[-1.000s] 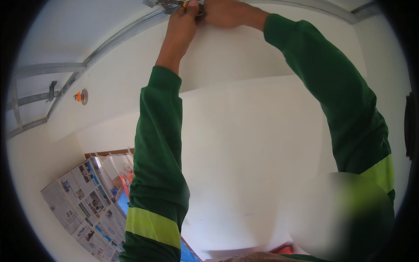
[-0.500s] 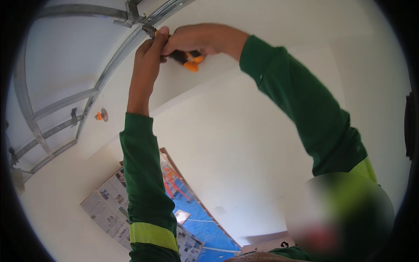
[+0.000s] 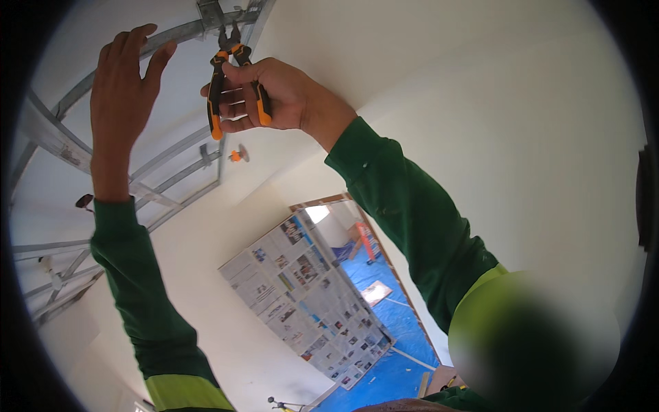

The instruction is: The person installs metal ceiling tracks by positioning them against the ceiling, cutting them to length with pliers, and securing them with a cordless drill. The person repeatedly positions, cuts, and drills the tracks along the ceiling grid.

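Note:
Overhead, my right hand is wrapped around a pair of pliers with black and orange handles. The handles are spread and the jaws stand apart, pointing up. Behind the jaws, a metal bracket sits on a curved grey ceiling channel; whether the jaws touch either one, I cannot tell. My left hand is raised to the left of the pliers, fingers stretched and thumb apart, with nothing in it. Its fingertips overlap the channel in view, but contact is unclear.
More metal ceiling framing runs down the left side. An orange fitting is on the white wall. Below, a newspaper-covered door stands by a doorway, and blue sheeting covers the floor. The wall rises close on my right.
My hands were together at the metal edge and are now apart. The left has moved left and opened; the right has brought the pliers into full view, handles spread. The view has shifted.

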A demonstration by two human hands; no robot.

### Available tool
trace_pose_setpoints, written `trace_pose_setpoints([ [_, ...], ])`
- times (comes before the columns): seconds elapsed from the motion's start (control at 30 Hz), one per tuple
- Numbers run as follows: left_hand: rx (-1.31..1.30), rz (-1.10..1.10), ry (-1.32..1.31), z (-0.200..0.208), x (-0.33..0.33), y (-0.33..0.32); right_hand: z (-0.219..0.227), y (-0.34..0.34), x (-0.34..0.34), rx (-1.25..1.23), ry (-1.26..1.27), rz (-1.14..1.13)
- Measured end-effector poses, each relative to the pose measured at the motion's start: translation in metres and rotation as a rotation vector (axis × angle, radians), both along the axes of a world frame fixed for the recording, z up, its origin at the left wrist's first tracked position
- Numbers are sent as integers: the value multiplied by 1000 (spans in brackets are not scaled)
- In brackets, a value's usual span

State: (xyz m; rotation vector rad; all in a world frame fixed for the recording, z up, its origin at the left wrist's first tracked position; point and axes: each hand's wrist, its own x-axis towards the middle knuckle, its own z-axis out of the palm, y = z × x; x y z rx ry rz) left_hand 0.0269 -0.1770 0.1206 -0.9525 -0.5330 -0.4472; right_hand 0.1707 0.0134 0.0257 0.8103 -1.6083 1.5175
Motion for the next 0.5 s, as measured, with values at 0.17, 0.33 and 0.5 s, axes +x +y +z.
trace_pose_setpoints([
  [0.17,-85,287,-96,45,-7,-15,8,3,-23,-45,47,207],
  [0.33,-138,373,-289,63,-10,-20,-8,4,-37,-4,16,338],
  [0.5,-231,392,-373,70,-8,-21,-2,-4,-41,55,78,321],
])
